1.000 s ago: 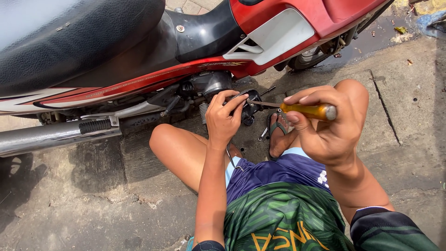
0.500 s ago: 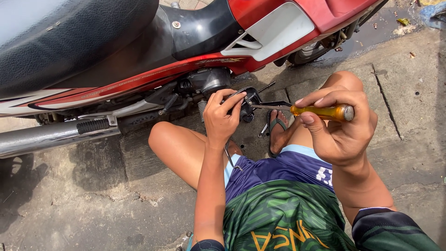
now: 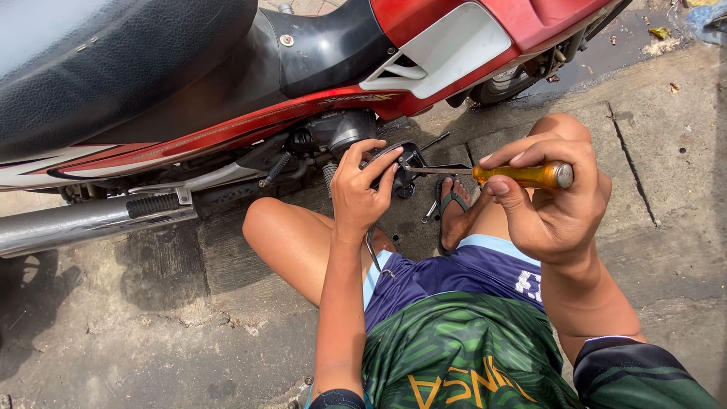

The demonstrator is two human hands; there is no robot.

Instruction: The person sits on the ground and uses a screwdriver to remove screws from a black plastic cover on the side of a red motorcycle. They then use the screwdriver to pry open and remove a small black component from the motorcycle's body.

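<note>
At the far left a chrome exhaust pipe runs low along the concrete floor, under the black seat of a red motorcycle that fills the top of the view. Further right, below the red side panel, sits the dark engine area. The left hand reaches up to it, fingers curled and pinching a small black part just beside the engine, thumb on its upper edge. A thin metal tool lies on the person's lap just below that wrist. To the right of the black part, the metal shaft of a screwdriver meets it, so the tip lies right at the left fingertips. The right hand is closed around the screwdriver's amber handle, fingers wrapped over the top, holding it roughly level. Between the two hands, lower down, a foot in a dark sandal rests on the floor.
</note>
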